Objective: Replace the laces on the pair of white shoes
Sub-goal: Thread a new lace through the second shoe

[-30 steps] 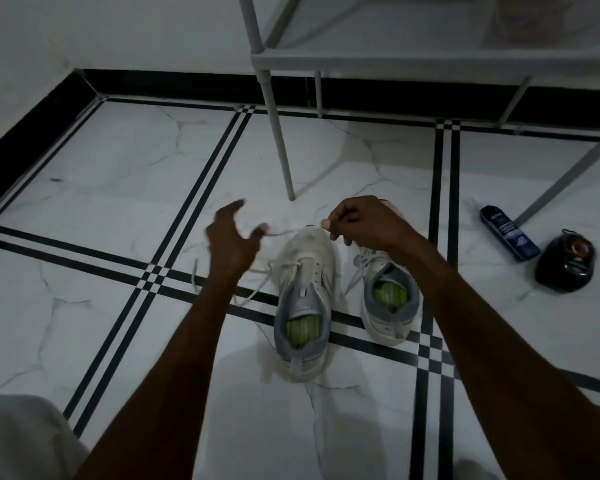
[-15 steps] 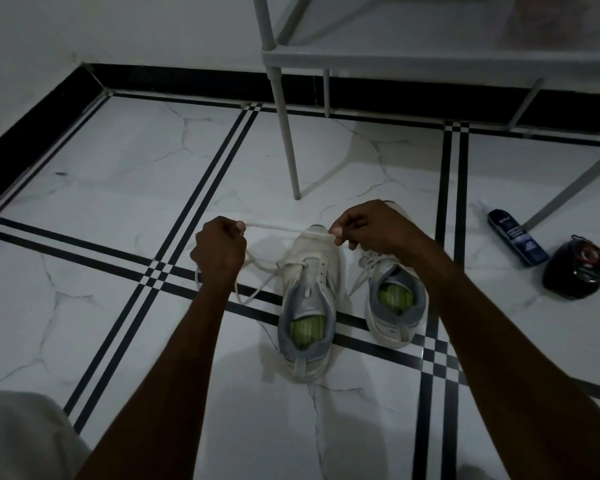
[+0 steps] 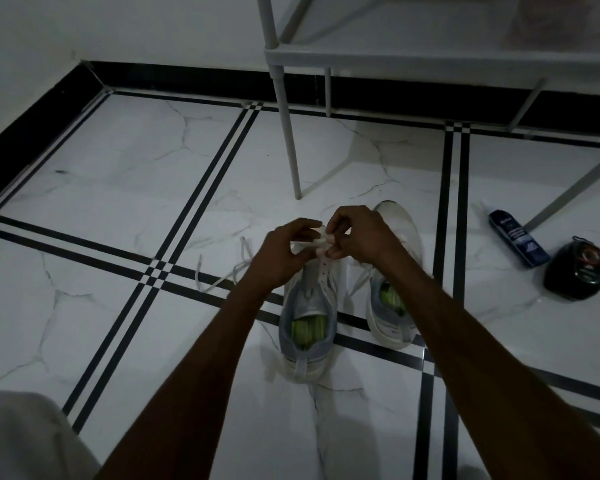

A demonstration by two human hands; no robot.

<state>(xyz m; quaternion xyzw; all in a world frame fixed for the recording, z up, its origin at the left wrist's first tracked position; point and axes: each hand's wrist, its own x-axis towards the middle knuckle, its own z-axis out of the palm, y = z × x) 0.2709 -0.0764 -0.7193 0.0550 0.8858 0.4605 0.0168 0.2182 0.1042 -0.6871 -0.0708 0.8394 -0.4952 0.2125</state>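
**White shoes on a tiled floor, with a lace worked at the forefoot of the left-hand shoe**

White shoes stand side by side on the floor (image 3: 118, 188), toes pointing away from the person and heels toward the camera. This orientation presents the eyelet rows to both hands. The nearer shoe (image 3: 309, 317) serves as the landmark. The second shoe (image 3: 392, 306) stands just beside it to the right, slightly farther forward and partly covered by the right forearm.

Directly above the landmark shoe's forefoot, the left hand (image 3: 284, 254) and the right hand (image 3: 357, 237) meet. Both are closed in a fingertip pinch on a short pale stretch of lace (image 3: 309, 242) held taut between them. Judged from this grip, the lace is being aligned for threading or pulled through a lower eyelet; which eyelet cannot be told. Loose lace ends (image 3: 222, 268) trail on the floor just left of the shoe, kept clear of the working area.

Each shoe opening acts as a container: green insoles show inside both, and nothing else is visible in them.

Well to the right of the landmark shoe lie a dark blue tube (image 3: 518, 237) and, beside it, a small round black object (image 3: 574, 268) whose nature cannot be told. Beyond the toes stands the leg of a white rack (image 3: 286, 133).
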